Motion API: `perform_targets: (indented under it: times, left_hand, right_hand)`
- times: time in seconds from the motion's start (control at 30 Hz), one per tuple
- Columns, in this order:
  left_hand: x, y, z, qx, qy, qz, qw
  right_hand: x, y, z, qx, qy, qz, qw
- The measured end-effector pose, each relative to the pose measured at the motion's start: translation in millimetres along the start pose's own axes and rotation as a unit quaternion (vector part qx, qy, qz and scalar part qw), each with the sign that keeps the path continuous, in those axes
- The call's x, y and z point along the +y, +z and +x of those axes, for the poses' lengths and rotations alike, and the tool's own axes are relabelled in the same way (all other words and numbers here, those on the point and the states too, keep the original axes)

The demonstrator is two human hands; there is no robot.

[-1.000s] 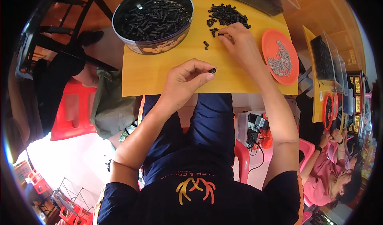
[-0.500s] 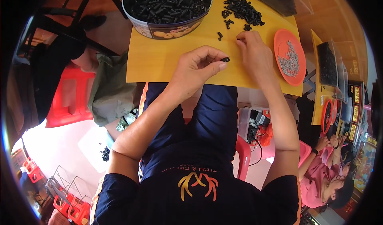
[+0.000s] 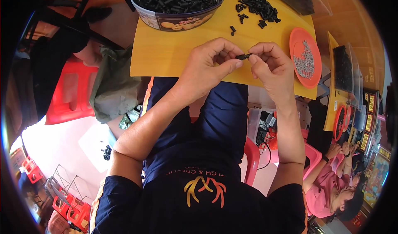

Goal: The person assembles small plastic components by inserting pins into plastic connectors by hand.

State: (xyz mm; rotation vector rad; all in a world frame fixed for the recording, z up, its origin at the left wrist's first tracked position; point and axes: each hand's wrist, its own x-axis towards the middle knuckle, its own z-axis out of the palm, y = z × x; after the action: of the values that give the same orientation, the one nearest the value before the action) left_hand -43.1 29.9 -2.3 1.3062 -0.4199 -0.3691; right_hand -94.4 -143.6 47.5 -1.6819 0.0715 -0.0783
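Over the front part of the yellow tabletop [image 3: 166, 60], my two hands meet at a small black cylindrical plastic part [image 3: 242, 57]. Thumb and forefinger of my left hand [image 3: 207, 66] pinch its left end. Fingertips of my right hand [image 3: 273, 66] close on its right end; whether a second piece sits there is hidden. Beyond the hands lies a single black part [image 3: 233, 30], and past it a loose pile of similar black parts [image 3: 259, 7]. An orange-red plate [image 3: 297, 36] with many small grey metal pieces [image 3: 304, 62] stands to the right of my right hand.
An oval tin [image 3: 149, 20] full of black parts stands at the far left of the tabletop. A clear-walled tray [image 3: 306, 0] sits at the back right. A red stool [image 3: 70, 93] is at the left. Another person in pink [image 3: 325, 192] works at the right.
My right hand has come back from near the pile to the black part in my left hand, and both now grip it. The view has shifted slightly.
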Motion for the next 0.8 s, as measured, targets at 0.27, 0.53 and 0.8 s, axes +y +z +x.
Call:
perform_targets:
  times: [0.27, 0.53, 0.8]
  left_hand:
    - [6, 0, 0, -0.007, 0.038, 0.036, 0.999]
    - [5, 3, -1, 0.026, 0.134, 0.065, 0.988]
    - [11, 3, 1, 0.02, 0.215, 0.136, 0.967]
  right_hand:
    - [-5, 4, -4, 0.029, -0.067, -0.109, 0.991]
    - [6, 8, -9, 0.049, -0.201, -0.171, 0.963]
    - [-6, 4, -10, 0.038, -0.135, -0.1, 0.985]
